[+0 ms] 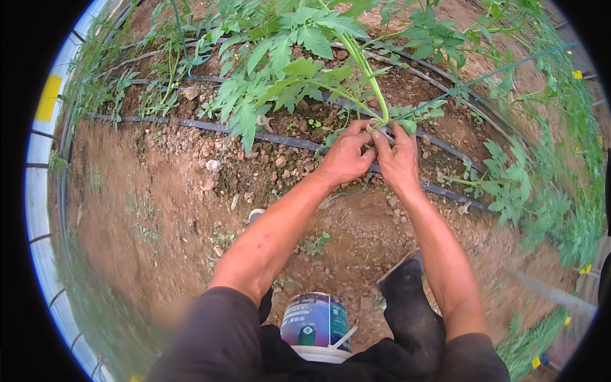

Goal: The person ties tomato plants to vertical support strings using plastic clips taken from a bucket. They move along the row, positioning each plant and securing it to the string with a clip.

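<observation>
My left hand (pixel 350 152) and my right hand (pixel 397 155) meet at the lower stem of a tomato plant (pixel 374 88). Their fingertips pinch a small pale clip (pixel 375 127), apparently plastic, against the green stem. Part of the clip is hidden by the fingers. From the right, a taut green twine (pixel 496 75) runs down to the stem just beside my right fingers. The plant's leafy top leans up and to the left, away from me.
Black drip-irrigation tubes (pixel 205 125) cross the soil bed. Similar pale clips lie near the left leaves (pixel 264 122) and beside the right tube (pixel 464 207). A printed plastic bucket (pixel 312 317) is between my legs. More tomato plants (pixel 518 179) grow at the right.
</observation>
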Demonstrator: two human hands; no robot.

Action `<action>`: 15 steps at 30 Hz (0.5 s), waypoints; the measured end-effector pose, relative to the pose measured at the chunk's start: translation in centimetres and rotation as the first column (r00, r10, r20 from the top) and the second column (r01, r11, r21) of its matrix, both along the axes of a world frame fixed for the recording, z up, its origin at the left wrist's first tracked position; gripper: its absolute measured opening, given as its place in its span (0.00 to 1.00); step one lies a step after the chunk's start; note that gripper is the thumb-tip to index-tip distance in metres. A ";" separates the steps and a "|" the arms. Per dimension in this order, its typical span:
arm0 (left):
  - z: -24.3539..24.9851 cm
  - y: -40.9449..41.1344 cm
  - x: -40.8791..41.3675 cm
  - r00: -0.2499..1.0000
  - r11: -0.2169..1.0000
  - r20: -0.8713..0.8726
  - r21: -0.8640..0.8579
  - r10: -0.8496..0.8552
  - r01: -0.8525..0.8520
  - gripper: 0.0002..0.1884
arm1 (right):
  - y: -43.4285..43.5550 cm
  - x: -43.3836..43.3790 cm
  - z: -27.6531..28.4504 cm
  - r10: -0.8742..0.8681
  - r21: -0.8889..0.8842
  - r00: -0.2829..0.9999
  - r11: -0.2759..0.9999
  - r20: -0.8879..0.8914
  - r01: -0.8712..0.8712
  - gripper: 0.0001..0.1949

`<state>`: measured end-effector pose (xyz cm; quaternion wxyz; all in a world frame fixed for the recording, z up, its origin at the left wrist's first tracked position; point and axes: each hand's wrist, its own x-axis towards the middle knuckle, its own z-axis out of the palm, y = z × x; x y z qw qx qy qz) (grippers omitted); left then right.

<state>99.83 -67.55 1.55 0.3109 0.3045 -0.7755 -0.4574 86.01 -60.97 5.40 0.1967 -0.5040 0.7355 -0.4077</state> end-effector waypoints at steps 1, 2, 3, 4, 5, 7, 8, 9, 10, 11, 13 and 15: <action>0.3 -0.3 0.2 1.000 0.998 0.012 0.056 -0.024 0.023 0.14 | 0.1 -0.1 -0.2 -0.002 0.002 1.000 1.000 0.006 0.002 0.19; 0.7 -0.8 0.5 0.999 0.993 0.024 0.111 -0.049 0.046 0.14 | 0.2 -0.1 -0.5 -0.006 0.004 1.000 1.000 0.011 0.006 0.19; 1.0 -1.2 0.9 0.997 0.984 0.038 0.166 -0.073 0.065 0.14 | 0.3 0.0 -0.7 -0.007 0.006 1.000 1.000 0.020 0.007 0.19; 0.8 -1.6 1.1 0.997 0.981 0.051 0.188 -0.062 0.052 0.14 | 0.4 0.1 -0.8 -0.002 -0.038 0.999 0.999 -0.048 0.000 0.19; 0.8 -1.9 1.5 0.996 0.978 0.042 0.195 -0.079 0.070 0.14 | 0.4 0.1 -1.0 0.018 -0.045 0.999 0.999 -0.048 -0.020 0.19; 0.9 -2.2 1.8 0.997 0.982 0.044 0.179 -0.066 0.057 0.15 | 0.0 -0.1 -1.7 0.056 -0.064 0.997 0.996 -0.052 -0.060 0.20; 0.9 -2.1 1.7 0.998 0.967 0.046 0.252 -0.042 0.029 0.17 | 0.0 -0.2 -1.9 0.054 -0.039 0.999 0.998 0.007 -0.054 0.21; 1.2 -1.9 1.8 0.998 0.947 0.057 0.322 -0.017 -0.002 0.20 | -0.1 0.2 -2.1 0.044 -0.059 0.999 0.997 0.010 -0.043 0.21; 1.6 -1.8 1.9 0.997 0.920 0.071 0.389 0.008 -0.035 0.22 | -0.2 0.6 -2.2 0.034 -0.079 0.999 0.996 0.014 -0.033 0.21; 1.9 -1.7 1.9 0.995 0.950 0.088 0.301 0.056 -0.080 0.22 | -0.4 0.8 -2.3 0.024 -0.099 1.000 0.995 0.018 -0.022 0.21; 2.9 -1.0 1.3 0.985 0.980 0.092 0.126 0.143 -0.154 0.22 | -0.3 0.3 -3.0 0.028 -0.078 0.999 0.997 0.028 -0.026 0.21; 3.4 -0.9 1.0 0.975 0.962 0.055 0.161 0.215 -0.222 0.20 | -0.6 0.1 -3.2 0.038 -0.076 0.996 0.997 0.078 -0.032 0.21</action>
